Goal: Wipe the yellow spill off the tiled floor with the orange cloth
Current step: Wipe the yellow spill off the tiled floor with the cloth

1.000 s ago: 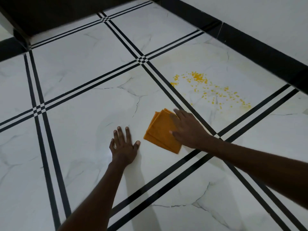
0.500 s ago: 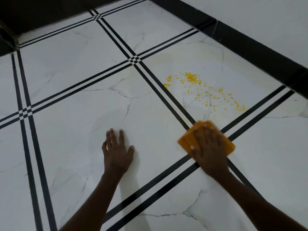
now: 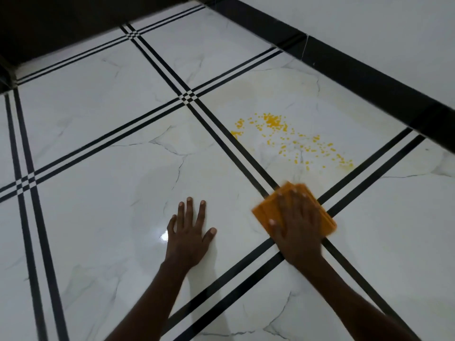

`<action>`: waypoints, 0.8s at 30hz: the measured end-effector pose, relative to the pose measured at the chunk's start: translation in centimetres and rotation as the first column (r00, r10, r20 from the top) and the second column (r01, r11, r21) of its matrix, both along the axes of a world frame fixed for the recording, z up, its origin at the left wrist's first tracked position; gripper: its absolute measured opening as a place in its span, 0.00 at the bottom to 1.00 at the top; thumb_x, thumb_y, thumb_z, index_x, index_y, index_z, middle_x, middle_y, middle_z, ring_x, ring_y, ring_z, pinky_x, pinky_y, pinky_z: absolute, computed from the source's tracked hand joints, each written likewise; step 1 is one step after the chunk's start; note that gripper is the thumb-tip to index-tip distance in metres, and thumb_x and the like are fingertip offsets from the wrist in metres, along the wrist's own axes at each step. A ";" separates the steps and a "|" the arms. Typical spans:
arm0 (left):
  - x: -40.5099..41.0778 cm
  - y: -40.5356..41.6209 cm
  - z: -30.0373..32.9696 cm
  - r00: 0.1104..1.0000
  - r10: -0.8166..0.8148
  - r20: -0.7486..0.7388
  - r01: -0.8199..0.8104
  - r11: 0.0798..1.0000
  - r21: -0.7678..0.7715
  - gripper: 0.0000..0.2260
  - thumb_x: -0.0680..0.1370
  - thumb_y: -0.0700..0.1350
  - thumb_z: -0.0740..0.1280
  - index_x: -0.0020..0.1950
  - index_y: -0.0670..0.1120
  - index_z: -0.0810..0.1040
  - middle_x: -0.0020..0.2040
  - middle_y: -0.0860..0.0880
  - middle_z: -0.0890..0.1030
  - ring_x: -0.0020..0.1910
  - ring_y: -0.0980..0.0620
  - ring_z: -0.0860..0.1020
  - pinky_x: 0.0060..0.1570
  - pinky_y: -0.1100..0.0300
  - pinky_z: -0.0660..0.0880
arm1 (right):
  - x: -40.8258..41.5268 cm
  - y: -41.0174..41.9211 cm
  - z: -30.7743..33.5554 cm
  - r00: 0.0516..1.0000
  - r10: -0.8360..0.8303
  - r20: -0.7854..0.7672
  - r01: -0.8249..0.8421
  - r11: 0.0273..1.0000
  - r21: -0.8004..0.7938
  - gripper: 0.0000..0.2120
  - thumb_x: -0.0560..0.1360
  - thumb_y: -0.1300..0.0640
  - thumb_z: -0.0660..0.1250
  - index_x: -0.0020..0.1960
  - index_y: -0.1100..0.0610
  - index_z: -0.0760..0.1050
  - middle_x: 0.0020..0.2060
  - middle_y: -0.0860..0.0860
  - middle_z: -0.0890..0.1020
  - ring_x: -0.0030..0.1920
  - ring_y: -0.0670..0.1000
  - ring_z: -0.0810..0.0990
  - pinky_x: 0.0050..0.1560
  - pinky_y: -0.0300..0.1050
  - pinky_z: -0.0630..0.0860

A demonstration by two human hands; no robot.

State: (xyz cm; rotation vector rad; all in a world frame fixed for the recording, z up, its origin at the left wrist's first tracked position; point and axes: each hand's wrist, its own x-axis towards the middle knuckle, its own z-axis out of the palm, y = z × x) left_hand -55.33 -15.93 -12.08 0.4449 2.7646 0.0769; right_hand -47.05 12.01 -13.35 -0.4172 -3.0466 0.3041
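A yellow spill of many small drops is scattered across a white marble tile, running from upper left to lower right. The folded orange cloth lies flat on the floor just below the spill, over a crossing of black tile lines. My right hand presses down on the cloth with fingers spread flat and covers most of it. My left hand rests palm down on the bare tile to the left of the cloth, fingers spread, holding nothing.
White marble tiles are divided by double black lines. A black skirting band runs along the white wall at the right, close behind the spill. A dark opening lies at the top left.
My right hand slid the cloth to the right across the black tile line and turned fingers-forward under the spill. My left hand stayed planted on the tile.
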 end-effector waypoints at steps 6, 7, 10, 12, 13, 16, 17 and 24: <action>0.1 1.2 0.0 0.998 0.046 0.033 -0.044 0.998 -0.049 0.36 0.79 0.63 0.43 0.84 0.48 0.49 0.83 0.38 0.49 0.82 0.35 0.52 0.75 0.35 0.57 | -1.8 -1.7 -0.2 0.965 -0.256 0.050 0.256 0.967 0.002 0.38 0.80 0.35 0.48 0.84 0.54 0.50 0.82 0.63 0.54 0.81 0.68 0.52 0.78 0.70 0.50; 0.0 1.1 -0.1 0.999 0.035 0.034 -0.033 0.998 -0.058 0.36 0.79 0.64 0.41 0.84 0.49 0.45 0.84 0.39 0.45 0.83 0.36 0.48 0.76 0.36 0.54 | -4.9 -2.6 -0.4 0.985 -0.170 0.037 0.170 0.985 0.020 0.37 0.80 0.36 0.49 0.83 0.53 0.51 0.82 0.63 0.54 0.81 0.68 0.52 0.78 0.70 0.50; -0.3 1.0 0.4 0.998 0.012 0.059 -0.005 0.994 -0.113 0.35 0.82 0.66 0.43 0.82 0.51 0.33 0.83 0.42 0.34 0.82 0.39 0.38 0.79 0.41 0.46 | -10.6 -2.8 -0.7 0.999 0.006 0.037 -0.007 1.000 0.020 0.35 0.81 0.37 0.51 0.83 0.53 0.54 0.82 0.62 0.55 0.81 0.66 0.52 0.79 0.68 0.48; -0.8 0.8 1.8 0.993 -0.017 0.114 0.034 0.988 -0.151 0.37 0.83 0.65 0.50 0.82 0.52 0.33 0.83 0.43 0.34 0.83 0.40 0.38 0.79 0.42 0.48 | -8.9 -1.8 -1.0 0.998 0.053 0.025 -0.054 0.998 0.029 0.36 0.81 0.36 0.50 0.83 0.51 0.52 0.82 0.60 0.54 0.82 0.64 0.51 0.80 0.66 0.48; -1.3 1.1 2.8 0.987 -0.029 0.158 0.056 0.984 -0.170 0.38 0.83 0.64 0.53 0.82 0.52 0.34 0.83 0.42 0.35 0.83 0.40 0.40 0.79 0.42 0.51 | -7.0 -0.7 -0.7 0.999 0.044 0.023 -0.045 0.999 0.025 0.36 0.81 0.36 0.51 0.83 0.51 0.52 0.83 0.59 0.54 0.82 0.63 0.51 0.80 0.65 0.48; -3.5 1.8 5.8 0.960 -0.011 0.278 0.072 0.976 -0.208 0.38 0.82 0.63 0.59 0.84 0.50 0.46 0.84 0.42 0.48 0.82 0.41 0.52 0.76 0.43 0.59 | -0.7 3.5 -0.5 0.993 -0.115 0.002 0.115 0.993 0.024 0.35 0.81 0.37 0.54 0.83 0.52 0.54 0.82 0.59 0.56 0.82 0.64 0.54 0.79 0.66 0.52; -4.2 2.0 6.8 0.957 -0.011 0.291 0.074 0.976 -0.205 0.36 0.81 0.63 0.60 0.84 0.49 0.51 0.83 0.43 0.53 0.81 0.42 0.55 0.76 0.43 0.60 | 0.7 5.1 -0.3 0.983 -0.185 0.001 0.185 0.983 0.007 0.35 0.81 0.38 0.54 0.83 0.53 0.55 0.82 0.60 0.57 0.81 0.65 0.55 0.78 0.67 0.53; -8.6 3.6 8.5 0.974 -0.091 0.207 0.125 0.980 -0.154 0.39 0.80 0.65 0.62 0.84 0.51 0.50 0.84 0.44 0.51 0.83 0.45 0.51 0.78 0.44 0.56 | -7.4 10.0 0.1 0.769 -0.637 0.062 0.640 0.766 -0.067 0.38 0.78 0.39 0.59 0.82 0.58 0.56 0.79 0.68 0.57 0.79 0.71 0.55 0.77 0.73 0.48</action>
